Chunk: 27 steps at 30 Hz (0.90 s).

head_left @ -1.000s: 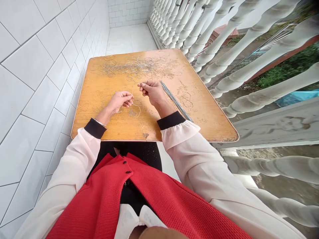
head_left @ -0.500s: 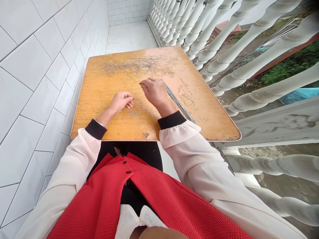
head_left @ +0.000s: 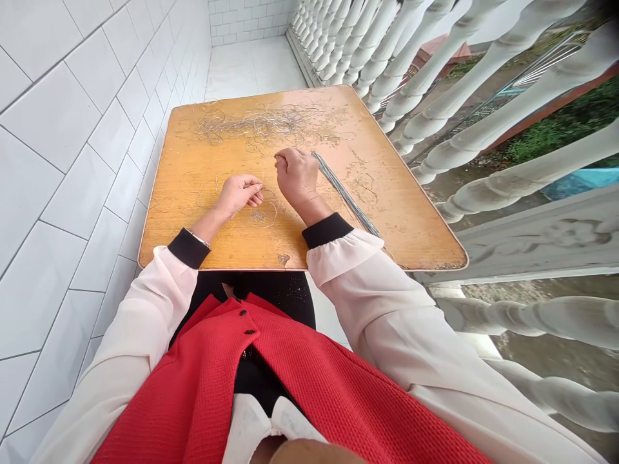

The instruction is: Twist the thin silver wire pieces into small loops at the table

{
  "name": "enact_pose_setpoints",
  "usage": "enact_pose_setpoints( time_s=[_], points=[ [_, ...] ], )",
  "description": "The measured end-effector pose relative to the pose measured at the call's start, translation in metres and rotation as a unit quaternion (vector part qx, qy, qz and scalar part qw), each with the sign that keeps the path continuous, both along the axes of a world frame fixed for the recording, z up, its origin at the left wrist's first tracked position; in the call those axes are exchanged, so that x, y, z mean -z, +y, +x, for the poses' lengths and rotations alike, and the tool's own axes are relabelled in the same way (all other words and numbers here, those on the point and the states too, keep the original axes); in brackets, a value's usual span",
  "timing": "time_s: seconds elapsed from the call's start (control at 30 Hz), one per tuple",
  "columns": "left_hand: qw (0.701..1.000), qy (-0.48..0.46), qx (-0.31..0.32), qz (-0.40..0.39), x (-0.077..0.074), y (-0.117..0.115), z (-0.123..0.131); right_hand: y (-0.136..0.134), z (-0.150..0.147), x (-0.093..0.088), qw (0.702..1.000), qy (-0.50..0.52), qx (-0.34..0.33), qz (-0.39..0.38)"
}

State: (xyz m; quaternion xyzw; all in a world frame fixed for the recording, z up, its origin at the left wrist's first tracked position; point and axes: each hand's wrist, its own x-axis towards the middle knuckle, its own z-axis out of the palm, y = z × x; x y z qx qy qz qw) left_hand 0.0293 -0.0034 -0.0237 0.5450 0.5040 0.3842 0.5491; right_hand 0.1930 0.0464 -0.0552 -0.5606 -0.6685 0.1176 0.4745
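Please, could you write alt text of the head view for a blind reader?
A person's left hand pinches a thin wire above a worn wooden table; the right hand is curled closed nearby. A wire tangle lies beyond them, a straight wire bundle to the right.

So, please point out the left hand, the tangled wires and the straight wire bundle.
Left hand [head_left: 236, 194]: head view, back of hand.
Tangled wires [head_left: 268, 122]: head view, tangle's middle.
Straight wire bundle [head_left: 345, 193]: head view, mid-length.

Right hand [head_left: 298, 175] rolled inward, its back turned up, left hand [head_left: 239, 195] slightly rightward
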Motion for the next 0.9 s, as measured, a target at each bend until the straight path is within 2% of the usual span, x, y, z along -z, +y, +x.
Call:
enact_pose_setpoints(
  time_s=[0.27,0.53,0.63,0.77,0.9],
  points=[
    [0.999,0.006,-0.036,0.022,0.006,0.006,-0.002,0.003,0.003,0.005,0.999,-0.033,0.017,0.016],
    [0.998,0.019,-0.055,0.036,0.011,0.009,-0.001,0.011,0.012,0.01,1.0,-0.018,0.023,-0.001],
    [0.997,0.024,-0.058,0.035,0.015,0.01,-0.001,0.011,0.014,0.008,0.999,-0.012,0.01,0.032],
    [0.998,0.022,-0.048,0.029,0.021,0.012,0.001,0.005,0.013,0.002,0.995,-0.065,-0.019,0.077],
    [0.999,0.016,-0.043,0.026,0.021,0.011,0.004,0.006,0.012,0.002,0.991,-0.113,-0.026,0.065]
  ],
)
